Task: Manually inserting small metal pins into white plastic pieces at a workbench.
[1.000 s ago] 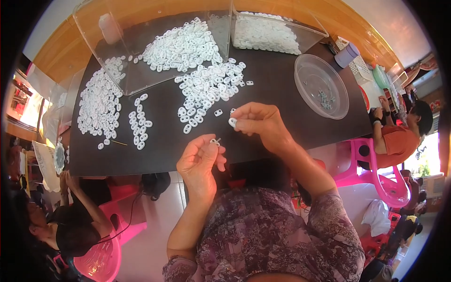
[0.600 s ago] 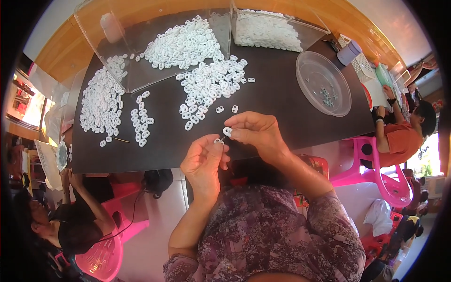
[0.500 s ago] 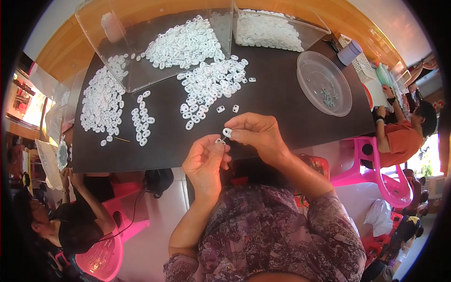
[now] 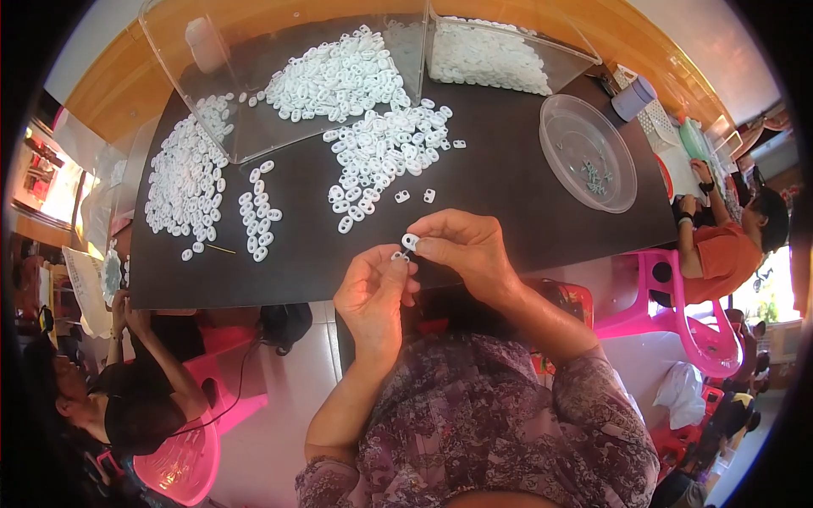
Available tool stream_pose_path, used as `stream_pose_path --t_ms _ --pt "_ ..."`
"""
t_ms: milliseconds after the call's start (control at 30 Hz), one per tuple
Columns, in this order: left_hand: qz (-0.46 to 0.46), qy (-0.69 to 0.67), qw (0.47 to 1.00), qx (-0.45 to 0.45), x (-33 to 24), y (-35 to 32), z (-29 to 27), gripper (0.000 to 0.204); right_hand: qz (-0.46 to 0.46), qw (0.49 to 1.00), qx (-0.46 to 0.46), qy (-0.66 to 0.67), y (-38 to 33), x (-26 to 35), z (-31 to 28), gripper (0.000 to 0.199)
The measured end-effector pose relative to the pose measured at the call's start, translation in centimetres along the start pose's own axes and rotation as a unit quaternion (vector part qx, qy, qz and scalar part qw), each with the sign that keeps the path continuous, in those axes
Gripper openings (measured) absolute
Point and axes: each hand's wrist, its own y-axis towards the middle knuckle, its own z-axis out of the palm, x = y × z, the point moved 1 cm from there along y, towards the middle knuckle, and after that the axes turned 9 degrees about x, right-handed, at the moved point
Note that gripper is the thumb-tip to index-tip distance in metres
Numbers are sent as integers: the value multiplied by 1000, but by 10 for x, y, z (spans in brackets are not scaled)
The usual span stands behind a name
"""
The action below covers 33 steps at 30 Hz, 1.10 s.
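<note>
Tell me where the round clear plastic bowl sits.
Head view: the round clear plastic bowl sits on the dark table's right side, right of the loose white plastic rings.

Smooth white plastic piece (image 4: 410, 241), matt black table (image 4: 508, 169)

Two clear plastic boxes (image 4: 279, 85) at 12 o'clock on the black table, holding white rings; the second box (image 4: 508, 46) sits just right of it. Clear round tub (image 4: 589, 161) at 2 o'clock. No labels, signs or screens visible.
</note>
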Motion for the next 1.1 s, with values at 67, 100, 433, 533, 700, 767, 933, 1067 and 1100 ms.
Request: stream_pose_path --t_ms 67,100,433,533,700,767,933,1067,1100 --pt "-1 -2 1000 1 1 0 0 12 -20 1000 -1 0 1 0 2 16" --pt "2 0 1000 0 2 0 -1 12 -20 1000 -1 1 1 -1 2 16" --pt "20 22 1000 7 7 -2 -1 14 -52 996 -21 -72 -4 -5 11 14" --pt "22 13 1000 4 9 -1 -2 15 -72 989 -26 -128 -5 -6 12 14" --pt "22 -6 1000 18 11 0 -3 20 -92 982 -30 -164 -5 -8 12 13" --pt "24 -20 999 30 12 0 -4 22 -103 980 -39 -166 -5 -10 13 13" --pt "35 -28 998 43 15 0 -4 25 -127 967 -38 -219 -4 -6 15 13" --pt "36 -18 998 45 15 -1 -4 25 -145 957 -38 -249 -3 -4 15 13" --pt "32 -14 998 45 14 -1 -4 25 -146 957 -38 -249 -4 -4 14 13"
